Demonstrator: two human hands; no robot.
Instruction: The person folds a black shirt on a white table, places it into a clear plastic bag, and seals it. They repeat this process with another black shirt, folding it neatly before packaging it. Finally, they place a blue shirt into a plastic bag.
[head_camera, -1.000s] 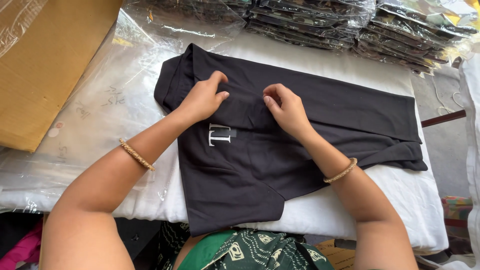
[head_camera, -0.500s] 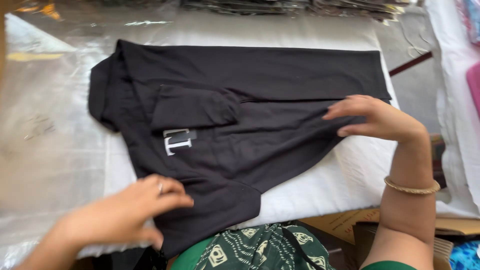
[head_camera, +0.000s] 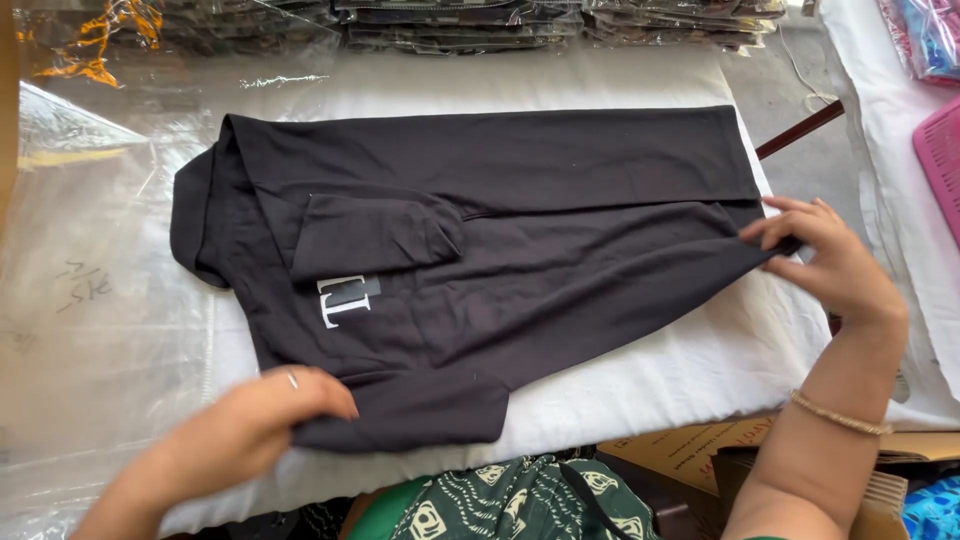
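left hand (head_camera: 262, 420) lower left, pinching sleeve edge of black shirt (head_camera: 520, 230) | right hand (head_camera: 830, 265) right, gripping hem | stretched flat on white cloth (head_camera: 650, 385) for folding

We look down on a desk (head_camera: 650, 385) covered by a white cloth, with clear plastic sheeting (head_camera: 90, 300) spread over its left side. Along the far edge lies a row of flat packets in clear plastic (head_camera: 520, 20). At the far left a brown cardboard edge (head_camera: 8, 110) shows. To the right we see a pink plastic basket (head_camera: 940, 160) on more white cloth, and near right, cardboard boxes (head_camera: 690, 450). Bright, even daylight falls across everything, glinting on the plastic.
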